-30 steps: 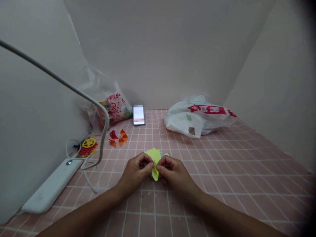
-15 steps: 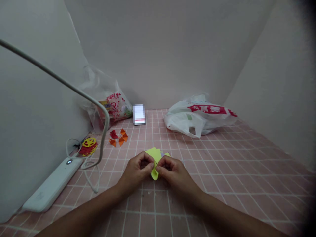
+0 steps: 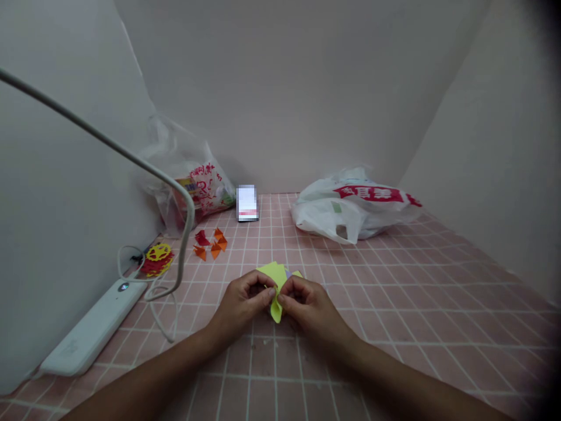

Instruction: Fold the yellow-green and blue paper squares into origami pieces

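Note:
A small piece of yellow paper (image 3: 276, 310) is pinched between my two hands at the middle of the pink tiled surface. My left hand (image 3: 249, 295) closes thumb and forefinger on its left side. My right hand (image 3: 303, 297) pinches it from the right, fingertips almost touching the left ones. The paper's lower end curls into a narrow point. Behind the fingers more yellow paper (image 3: 275, 270) shows, with a bit of lilac paper (image 3: 288, 273) beside it; the hands partly hide these.
Several folded orange and red paper pieces (image 3: 215, 251) lie left of centre. Red and yellow cut-out shapes (image 3: 158, 260) sit near a white power bank (image 3: 94, 330) and its looping cable (image 3: 186, 234). At the back are a phone (image 3: 247, 203) and two plastic bags (image 3: 324, 213) (image 3: 210, 187).
The yellow paper's lower tip has become narrower and points slightly further down. Both hands keep their pinch, with only a tiny shift of the fingertips.

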Available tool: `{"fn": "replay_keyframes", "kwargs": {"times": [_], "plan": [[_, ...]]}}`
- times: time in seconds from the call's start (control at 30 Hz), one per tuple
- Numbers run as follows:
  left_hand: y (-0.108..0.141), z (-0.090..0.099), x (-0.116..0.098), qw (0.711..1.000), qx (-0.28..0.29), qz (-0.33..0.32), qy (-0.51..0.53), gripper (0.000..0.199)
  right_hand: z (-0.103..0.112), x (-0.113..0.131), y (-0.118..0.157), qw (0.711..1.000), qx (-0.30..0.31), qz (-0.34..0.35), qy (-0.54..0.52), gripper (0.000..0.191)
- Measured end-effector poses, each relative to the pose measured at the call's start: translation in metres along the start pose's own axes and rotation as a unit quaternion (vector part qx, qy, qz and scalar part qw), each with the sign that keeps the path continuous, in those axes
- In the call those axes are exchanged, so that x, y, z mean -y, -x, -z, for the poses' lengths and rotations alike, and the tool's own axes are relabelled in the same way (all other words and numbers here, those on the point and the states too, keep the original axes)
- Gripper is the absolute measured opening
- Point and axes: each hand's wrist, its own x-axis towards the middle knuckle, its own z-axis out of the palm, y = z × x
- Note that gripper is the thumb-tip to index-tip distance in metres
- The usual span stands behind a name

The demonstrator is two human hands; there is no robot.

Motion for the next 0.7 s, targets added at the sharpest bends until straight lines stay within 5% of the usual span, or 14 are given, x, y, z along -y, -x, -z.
{"fn": "replay_keyframes", "kwargs": {"times": [0.57, 0.7], "plan": [[-0.0005, 0.0019, -0.0048, 0.992, -0.014, -0.07, -0.106, 0.009, -0.0001, 0.0021, -0.0003, 1.0, 0.023, 0.011, 0.018, 0.019], [-0.0001, 0.0014, -0.0046, 0.994, -0.007, -0.044, -0.097, 0.009, 0.0007, 0.0012, -0.0013, 0.999, 0.024, 0.009, 0.02, 0.02]]}}
